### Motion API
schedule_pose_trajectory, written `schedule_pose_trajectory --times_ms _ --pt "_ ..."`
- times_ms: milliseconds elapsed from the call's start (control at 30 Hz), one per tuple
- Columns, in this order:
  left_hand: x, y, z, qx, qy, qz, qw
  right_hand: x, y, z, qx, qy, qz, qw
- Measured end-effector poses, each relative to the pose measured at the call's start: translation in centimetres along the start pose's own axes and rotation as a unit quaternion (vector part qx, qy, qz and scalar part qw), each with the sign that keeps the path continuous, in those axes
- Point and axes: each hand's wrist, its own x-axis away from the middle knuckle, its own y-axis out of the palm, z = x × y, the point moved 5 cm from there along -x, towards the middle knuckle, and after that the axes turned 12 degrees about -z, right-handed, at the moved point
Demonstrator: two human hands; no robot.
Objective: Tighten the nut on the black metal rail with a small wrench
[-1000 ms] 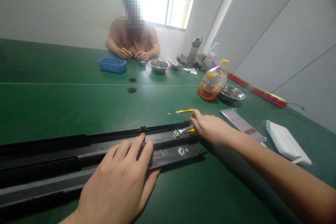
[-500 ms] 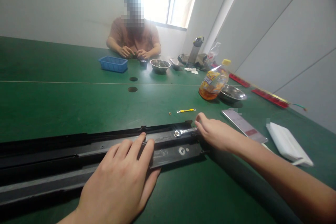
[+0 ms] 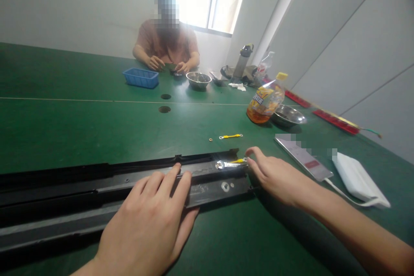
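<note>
- Black rail (image 3: 111, 185), long and narrow, lies on the green tabletop (image 3: 80, 133); its left part goes out of the view, and its right end stops just beside the right hand (image 3: 271, 172).
- A wrench (image 3: 228, 165) lies along the rail near this end. Its head is probably set on a fastener, but the head hides this place.
- A yellow wire (image 3: 238, 161) is just beside the wrench, with its ring terminal pointing to the right hand.
- The left hand (image 3: 152, 211) holds the rail from above: fingers laid across it, thumb at the near edge.
- The right hand has thumb and index finger a little apart at the outer end of the wrench; I see nothing between them, and cannot tell if they touch it.
- As I judge, the work at the wrench is begun; whether the fastening is tight cannot be seen. A second yellow wire (image 3: 230, 136) and a small ring (image 3: 210, 139) lie loose beyond the far edge, not fitted to anything.
- The bottle (image 3: 263, 99) and the bowl (image 3: 289, 115) stand well apart from the rail, so the far side seems roomy. The phone (image 3: 304, 157) lies near the right forearm, so there the room is narrower.
</note>
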Motion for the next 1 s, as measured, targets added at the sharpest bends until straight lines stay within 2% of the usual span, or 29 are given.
schedule_pose_trajectory --times_ms 300,400,667,1000 --pt "-0.1 -0.1 0.1 -0.001 0.006 -0.005 1.000 -3.8 -1.5 -0.7 0.046 0.005 0.040 0.998" --pt "-0.1 -0.1 0.0 -0.003 0.003 -0.006 1.000 -3.6 -1.2 -0.6 0.049 0.006 0.047 0.998" --pt "-0.2 -0.1 0.0 0.000 -0.002 -0.010 1.000 -0.7 0.7 0.5 0.043 -0.001 0.024 0.999" --pt "0.0 0.0 -0.1 -0.004 0.004 -0.006 1.000 -4.3 -1.6 -0.4 0.120 -0.013 0.050 0.991"
